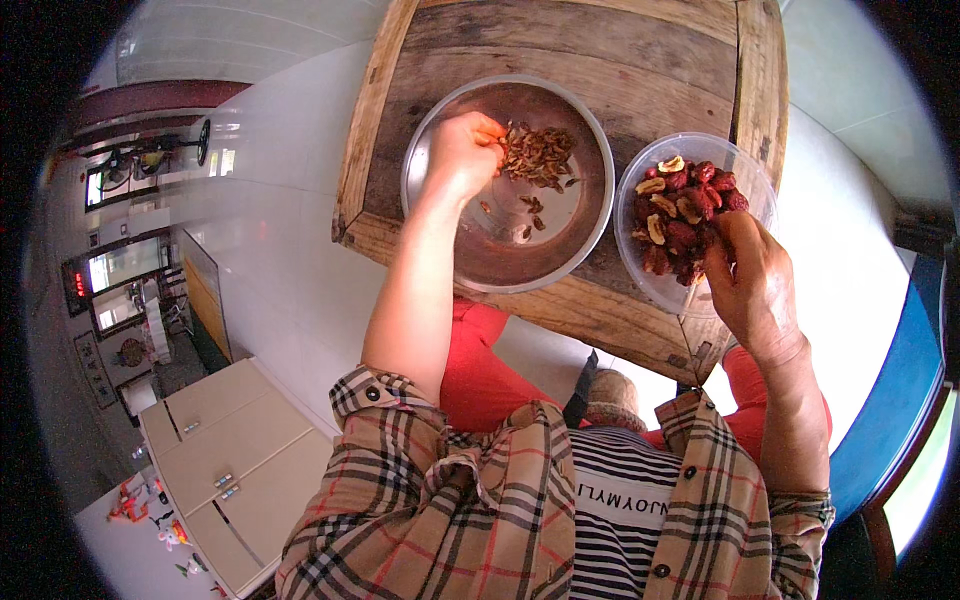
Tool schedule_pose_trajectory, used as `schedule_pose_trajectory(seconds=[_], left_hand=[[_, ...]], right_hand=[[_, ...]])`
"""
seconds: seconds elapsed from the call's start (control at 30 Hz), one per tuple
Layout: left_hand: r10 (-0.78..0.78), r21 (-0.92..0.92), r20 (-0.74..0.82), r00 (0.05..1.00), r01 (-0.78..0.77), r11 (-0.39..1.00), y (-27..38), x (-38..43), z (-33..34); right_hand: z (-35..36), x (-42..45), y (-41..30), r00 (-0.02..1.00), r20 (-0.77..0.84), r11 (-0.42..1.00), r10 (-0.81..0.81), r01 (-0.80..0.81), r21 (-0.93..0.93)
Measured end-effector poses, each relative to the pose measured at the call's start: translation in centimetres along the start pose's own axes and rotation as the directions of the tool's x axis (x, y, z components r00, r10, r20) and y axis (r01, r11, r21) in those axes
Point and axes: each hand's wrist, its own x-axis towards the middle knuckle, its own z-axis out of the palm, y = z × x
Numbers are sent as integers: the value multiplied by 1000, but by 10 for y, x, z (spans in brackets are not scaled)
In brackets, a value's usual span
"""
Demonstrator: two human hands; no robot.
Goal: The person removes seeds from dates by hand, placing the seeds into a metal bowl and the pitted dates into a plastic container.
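My left hand (469, 150) is over a round stainless steel basin (480, 281), its fingertips pinched at the left edge of a heap of small slender brown pieces (544, 154) that look like date pits. A few of these lie apart on the basin floor. Whether anything is between those fingers, I cannot make out. To the right, my right hand (750, 277) reaches into a clear plastic tub (660, 296), thumb and fingers down among wrinkled dried red dates (694, 199). Pale cut pieces of dried fruit (655, 229) are mixed in. Its fingertips are partly hidden.
Basin and tub stand side by side on a low wooden table (660, 82) with a raised plank frame. My knees in red trousers (487, 375) are at its near edge. A beige cabinet (240, 457) stands at left, with small toys (172, 532) beyond. Something blue (885, 390) is at right.
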Motion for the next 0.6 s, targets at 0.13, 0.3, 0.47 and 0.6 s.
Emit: schedule_pose_trajectory(seconds=[0.13,0.3,0.47,0.6], left_hand=[[-79,-234,124,989,107,966,23,-15,-17],[-67,-266,151,986,106,958,21,-17,-30],[-74,-213,137,988,102,972,19,-17,-35],[72,280,4,997,-70,958,9,-14,-18]], right_hand=[[-2,1,-3,999,-31,999,40,-40,18],[-4,1,-5,997,19,996,75,-76,51],[-6,1,-2,997,51,997,54,-56,55],[-3,3,-4,999,18,999,28,-28,42]])
